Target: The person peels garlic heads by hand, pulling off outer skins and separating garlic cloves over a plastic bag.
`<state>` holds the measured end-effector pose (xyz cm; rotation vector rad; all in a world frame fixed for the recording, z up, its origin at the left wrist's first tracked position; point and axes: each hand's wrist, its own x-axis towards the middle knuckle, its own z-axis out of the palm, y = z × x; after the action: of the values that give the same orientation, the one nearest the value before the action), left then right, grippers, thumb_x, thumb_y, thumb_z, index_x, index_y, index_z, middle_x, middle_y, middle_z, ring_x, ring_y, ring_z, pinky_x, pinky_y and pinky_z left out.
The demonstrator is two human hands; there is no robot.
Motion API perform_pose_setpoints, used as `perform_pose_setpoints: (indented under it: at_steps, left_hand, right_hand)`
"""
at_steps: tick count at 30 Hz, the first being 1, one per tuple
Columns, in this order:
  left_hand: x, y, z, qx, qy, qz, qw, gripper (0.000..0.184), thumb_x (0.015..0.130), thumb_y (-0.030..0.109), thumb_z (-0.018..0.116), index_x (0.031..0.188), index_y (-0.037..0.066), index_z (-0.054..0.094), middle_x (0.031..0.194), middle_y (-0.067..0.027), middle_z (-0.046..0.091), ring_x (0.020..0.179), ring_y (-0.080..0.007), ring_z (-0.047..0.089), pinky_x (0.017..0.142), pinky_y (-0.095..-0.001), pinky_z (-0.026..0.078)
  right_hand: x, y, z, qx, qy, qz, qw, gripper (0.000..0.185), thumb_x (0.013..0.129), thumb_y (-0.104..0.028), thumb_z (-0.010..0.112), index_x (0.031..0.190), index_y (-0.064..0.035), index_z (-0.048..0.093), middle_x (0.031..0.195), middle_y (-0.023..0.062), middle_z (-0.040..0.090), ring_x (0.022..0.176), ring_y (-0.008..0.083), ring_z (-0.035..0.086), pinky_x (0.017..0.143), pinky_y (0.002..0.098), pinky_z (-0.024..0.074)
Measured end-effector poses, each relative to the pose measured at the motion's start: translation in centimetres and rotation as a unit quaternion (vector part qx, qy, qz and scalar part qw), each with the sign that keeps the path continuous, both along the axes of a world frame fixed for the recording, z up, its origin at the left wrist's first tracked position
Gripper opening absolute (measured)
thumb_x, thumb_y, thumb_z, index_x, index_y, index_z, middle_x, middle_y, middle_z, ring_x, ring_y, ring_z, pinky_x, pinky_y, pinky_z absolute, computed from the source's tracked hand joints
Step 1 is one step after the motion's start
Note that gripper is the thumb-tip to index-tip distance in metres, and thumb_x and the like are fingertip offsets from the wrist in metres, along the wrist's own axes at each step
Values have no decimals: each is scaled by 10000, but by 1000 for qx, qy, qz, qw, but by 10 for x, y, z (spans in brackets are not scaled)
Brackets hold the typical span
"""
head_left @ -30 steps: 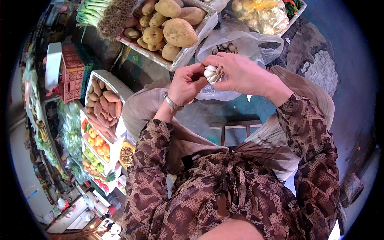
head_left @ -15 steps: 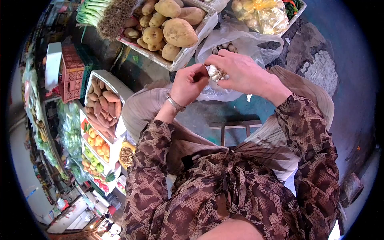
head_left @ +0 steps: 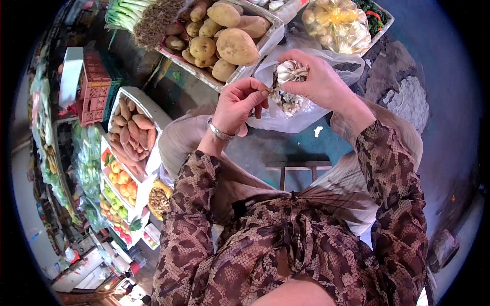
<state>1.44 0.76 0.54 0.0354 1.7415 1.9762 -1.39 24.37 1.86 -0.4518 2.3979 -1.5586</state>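
Potatoes [head_left: 238, 47] heap the pale box [head_left: 270, 42] over there, and the clear plastic bag [head_left: 270, 124] near it holds papery scraps [head_left: 290, 105]. Above the bag, the garlic bulb [head_left: 290, 71] turns its dry, brownish end toward the right palm, its long axis unclear to me; the right hand [head_left: 322, 81] clasps it, while the left hand [head_left: 236, 104] has thumb and forefinger together beside it.

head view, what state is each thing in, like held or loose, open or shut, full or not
Right hand: closed around the garlic bulb
Garlic bulb: held, looks whole on its visible side
Left hand: half curled, whether it pinches anything unclear
Thin plastic bag: open, partly filled
Potato box: open, heaped full
Sweet potato box: open, well filled
Clear bag: bulging, tied or not unclear
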Motion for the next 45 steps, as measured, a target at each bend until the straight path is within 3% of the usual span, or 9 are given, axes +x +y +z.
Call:
perform_pose_setpoints:
  at_steps: [13, 25, 27, 28, 30, 41, 45]
  left_hand:
    - [2, 4, 8, -53, -1, -26, 998, 152, 985, 86, 592, 1091, 19, 678, 874, -53, 708, 597, -67, 589, 535, -194, 437]
    - [6, 9, -2, -173, 112, -38, 978, 66, 955, 29, 632, 1008, 13, 669, 800, -7, 686, 613, -41, 578, 549, -202, 465]
    - [6, 8, -2, -185, 122, -42, 974, 46, 946, 33, 650, 985, 13, 663, 784, 0, 674, 614, -40, 575, 548, -203, 463]
    - [6, 8, -2, -196, 132, -47, 970, 37, 937, 37, 668, 963, 13, 657, 768, 8, 663, 615, -38, 572, 547, -204, 462]
    - [6, 8, -2, -208, 141, -49, 967, 41, 931, 41, 680, 947, 14, 652, 754, 14, 650, 612, -37, 564, 545, -205, 458]
    - [5, 4, -9, -266, 178, -81, 944, 71, 957, 77, 664, 934, 13, 645, 702, 21, 613, 614, -49, 555, 536, -226, 445]
    - [5, 7, -7, -183, 91, -31, 978, 173, 944, 103, 692, 1084, 19, 635, 809, 19, 642, 625, -37, 530, 538, -210, 433]
  right_hand:
    - [1, -1, 1, -7, 9, -2, 1000, 487, 788, -195, 741, 1228, -39, 602, 1062, 109, 670, 958, 193, 621, 881, 331, 484]
    - [2, -2, 1, 29, 16, -1, 999, 496, 775, -180, 742, 1227, -39, 595, 1067, 136, 673, 975, 236, 635, 898, 346, 484]
    - [2, -2, 0, 9, 6, 7, 1000, 504, 762, -203, 731, 1222, -46, 596, 1103, 234, 663, 1065, 399, 630, 918, 436, 489]
    - [2, -2, -1, 9, 5, 7, 1000, 504, 762, -203, 731, 1222, -46, 596, 1103, 234, 663, 1065, 399, 630, 918, 436, 489]
    - [3, -3, -3, 14, 17, 7, 1000, 499, 768, -165, 746, 1230, -51, 598, 1037, 139, 676, 955, 245, 647, 883, 357, 497]
    - [4, -3, -5, 9, 31, 18, 999, 494, 763, -159, 742, 1225, -54, 600, 1016, 133, 667, 942, 225, 644, 857, 348, 499]
    - [4, -3, -2, -35, -18, 53, 998, 491, 783, -126, 747, 1244, -38, 600, 1019, 83, 660, 945, 153, 620, 858, 310, 497]
